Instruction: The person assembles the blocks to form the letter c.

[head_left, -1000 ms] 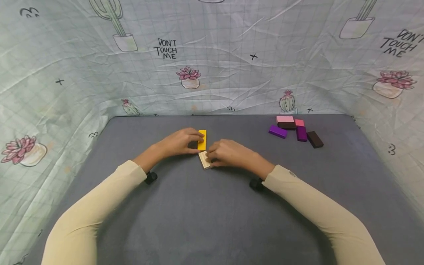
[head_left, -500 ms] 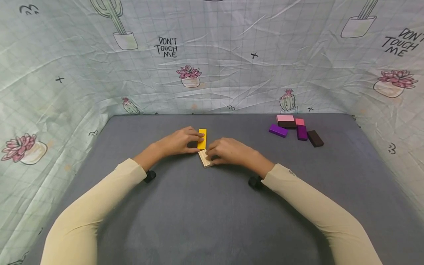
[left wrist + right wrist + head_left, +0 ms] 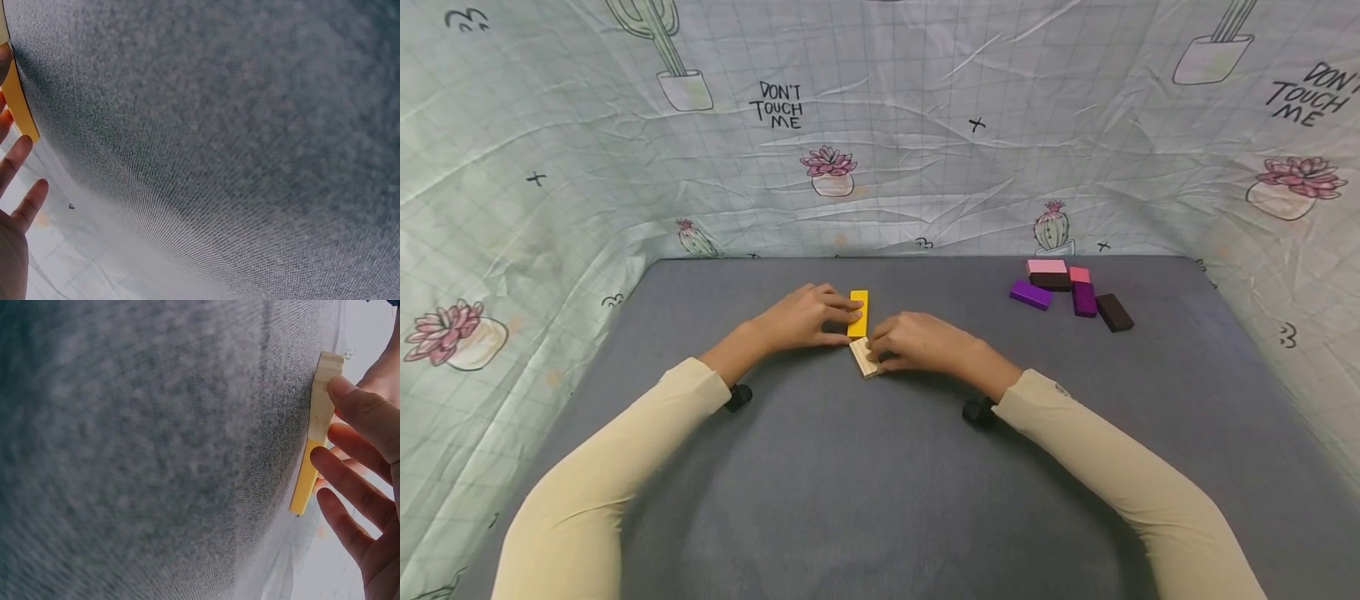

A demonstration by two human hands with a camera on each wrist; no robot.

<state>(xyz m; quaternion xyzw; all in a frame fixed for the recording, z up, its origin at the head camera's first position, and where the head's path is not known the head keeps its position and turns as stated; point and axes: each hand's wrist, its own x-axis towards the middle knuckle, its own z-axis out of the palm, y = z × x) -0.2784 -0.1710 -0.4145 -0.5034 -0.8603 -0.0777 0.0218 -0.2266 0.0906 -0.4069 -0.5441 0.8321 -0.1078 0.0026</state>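
A yellow block lies flat on the grey tabletop, and a plain wooden block sits end to end with it on the near side, turned at a slight angle. My left hand holds the yellow block, fingertips over its top and thumb by its near left corner. In the left wrist view the yellow block shows only at the edge, partly behind fingers. My right hand grips the wooden block from the right. The right wrist view has the thumb on the wooden block.
At the back right lie a purple block, a dark purple block, a dark brown block and a pink block. Next to them a light pink block overlaps another brown one. A printed cloth hangs behind the table.
Both hands keep their places on the two blocks, and the blocks lie as before. Only the head view has shifted very slightly.
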